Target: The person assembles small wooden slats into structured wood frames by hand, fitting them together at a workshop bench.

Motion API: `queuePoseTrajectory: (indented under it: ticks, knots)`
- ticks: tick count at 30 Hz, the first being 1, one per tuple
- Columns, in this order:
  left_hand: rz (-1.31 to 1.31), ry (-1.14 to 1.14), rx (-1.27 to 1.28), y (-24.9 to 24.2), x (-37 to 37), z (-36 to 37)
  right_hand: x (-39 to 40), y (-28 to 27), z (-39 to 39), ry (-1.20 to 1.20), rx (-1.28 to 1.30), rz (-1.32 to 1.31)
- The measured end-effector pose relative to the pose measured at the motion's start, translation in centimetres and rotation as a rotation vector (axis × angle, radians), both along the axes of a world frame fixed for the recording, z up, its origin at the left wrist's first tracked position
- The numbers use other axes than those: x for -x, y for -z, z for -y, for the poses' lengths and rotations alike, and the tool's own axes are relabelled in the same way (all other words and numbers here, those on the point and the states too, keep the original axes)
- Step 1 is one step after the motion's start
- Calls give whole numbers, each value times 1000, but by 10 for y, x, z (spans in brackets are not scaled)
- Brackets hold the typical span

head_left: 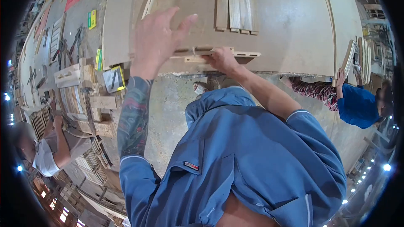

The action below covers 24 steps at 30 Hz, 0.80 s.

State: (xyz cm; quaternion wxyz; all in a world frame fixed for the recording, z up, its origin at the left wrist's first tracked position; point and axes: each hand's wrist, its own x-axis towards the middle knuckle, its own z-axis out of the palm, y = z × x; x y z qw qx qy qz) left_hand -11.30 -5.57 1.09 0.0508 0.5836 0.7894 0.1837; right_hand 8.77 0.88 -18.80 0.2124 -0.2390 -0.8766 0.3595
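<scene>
My left hand [158, 38] is raised over the table's near left part, its thumb and fingers apart and nothing between them. My right hand [223, 60] is closed on a narrow wooden strip [247, 54] with small slots, lying along the front edge of the table [290, 38]. Another pale strip [193, 59] shows just left of that hand, close to the edge. Beyond, several short wooden slats [240, 9] lie side by side on the tabletop.
At left, a bench holds yellow-green boxes [92, 19], pliers, a hammer [88, 101] and wood pieces. A person in white [46, 155] works there. At right, a person in blue [357, 105] handles wooden strips [348, 61]. Long strips [326, 0] cross the table.
</scene>
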Motion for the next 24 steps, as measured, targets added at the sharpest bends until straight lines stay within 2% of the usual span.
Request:
queuePoseTrajectory:
  ticks: [2,3,4,6,7,8,10,12,14,16,18,20,22,23,24]
  knots:
    - [46,57,-46,-6,-26,-13,-1,-5,0,-47,61,46]
    - [100,101,-92,-7,-38,-22,-5,-14,-5,-67,55,185]
    - [86,107,-99,2,-48,-26,-9,-14,-18,-61,48,171]
    - [102,170,-50,28,-63,-28,-14,-4,-50,-153,-15,-64]
    - [94,176,-47,23,-64,-29,-1,9,-83,-178,11,405]
    - [98,139,24,16,-66,-28,11,19,-100,-172,13,398]
    - [104,101,104,13,-70,-29,40,39,-103,531,-361,477]
    - [80,105,155,12,-69,-29,66,63,-84,521,-402,493]
    - [86,109,179,8,-69,-31,81,64,-67,523,-443,514]
    - [107,105,203,9,-71,-29,81,60,-46,368,-219,294]
    - [134,103,133,14,-68,-28,70,65,-60,415,-230,202]
    - [134,107,135,13,-66,-27,31,39,-80,299,365,215]
    - [139,111,139,12,-65,-28,1,-7,-71,496,476,42]
    - [136,108,157,12,-65,-29,-16,-16,-65,492,473,55]
    - [134,109,174,13,-64,-29,-33,-23,-58,369,612,-116]
